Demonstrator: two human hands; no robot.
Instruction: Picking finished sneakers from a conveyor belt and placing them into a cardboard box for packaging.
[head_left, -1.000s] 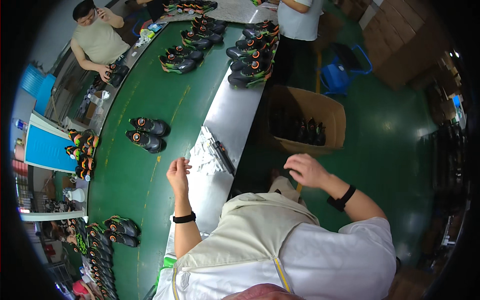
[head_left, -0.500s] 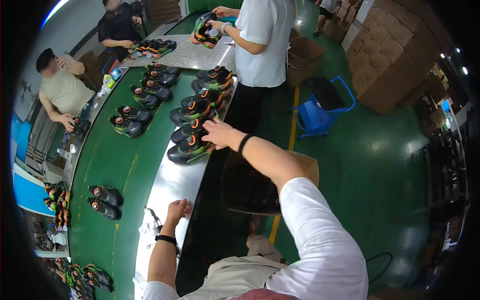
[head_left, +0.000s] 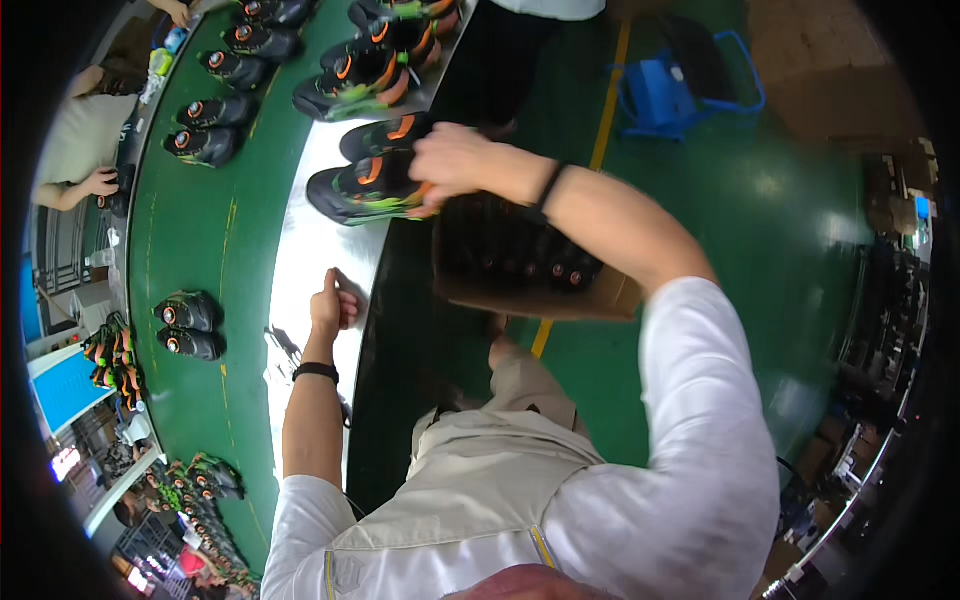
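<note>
And there it was: the dark pair of shoes (head_left: pixel 365 187) had come away from the row of shoes (head_left: pixel 345 72) beyond it! Half a second earlier that pair sat snug against its neighbours, with my right hand (head_left: pixel 452 160) just arriving at the heels; now a sliver of bare metal showed between. So the handling had gone from reaching to having hold, and this one pair was the work in hand. It was over the metal edge of the counter (head_left: pixel 300 265), toes to the left, heels toward me and the aisle; whether the soles were touching the metal or just clear of it, I couldn't tell.

Now the pose! My right arm swung wide, elbow bent out to the side, forearm slanting across above the cardboard box (head_left: pixel 500 300) of shoes. That hand came at the heels from the right, knuckles up, a little blurred, fingers clamped round the heel ends.

And the left hand (head_left: pixel 328 306)? It hung back over the bright metal, well short of the pair, forearm pointing straight ahead. One finger reached forward, the others loosely curled; I saw nothing in it, though the palm was too hidden to be sure. Out on the green surface (head_left: pixel 180 250), another pair of shoes (head_left: pixel 190 343) stood well apart.
</note>
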